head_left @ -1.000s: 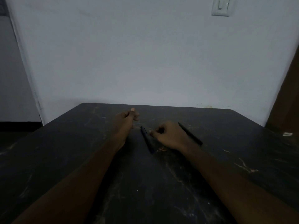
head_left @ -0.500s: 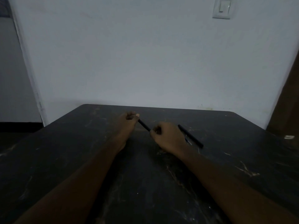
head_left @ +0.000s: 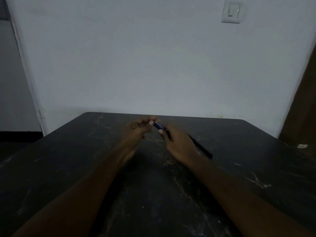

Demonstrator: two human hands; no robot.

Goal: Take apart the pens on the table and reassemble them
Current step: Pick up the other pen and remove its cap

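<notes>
Pens are what both bare hands are busy with over the dark, scratched tabletop [head_left: 222, 194]. One slim dark-blue plastic pen [head_left: 159, 126] is being held just above the far middle of the table, slanting down toward the right. The left hand [head_left: 139, 130] is pinching its upper end, thumb pressing against the curled forefinger, the other fingers folding loosely into the palm. The right hand [head_left: 179, 144] is closing thumb and forefinger on the lower end, so the pen is bridging the two hands. A second long black pen [head_left: 202, 148] is lying flat on the table just beside the right hand and partly hidden behind it. A white wall switch [head_left: 230, 13] is sitting high on the pale wall [head_left: 153, 65] behind the table.
</notes>
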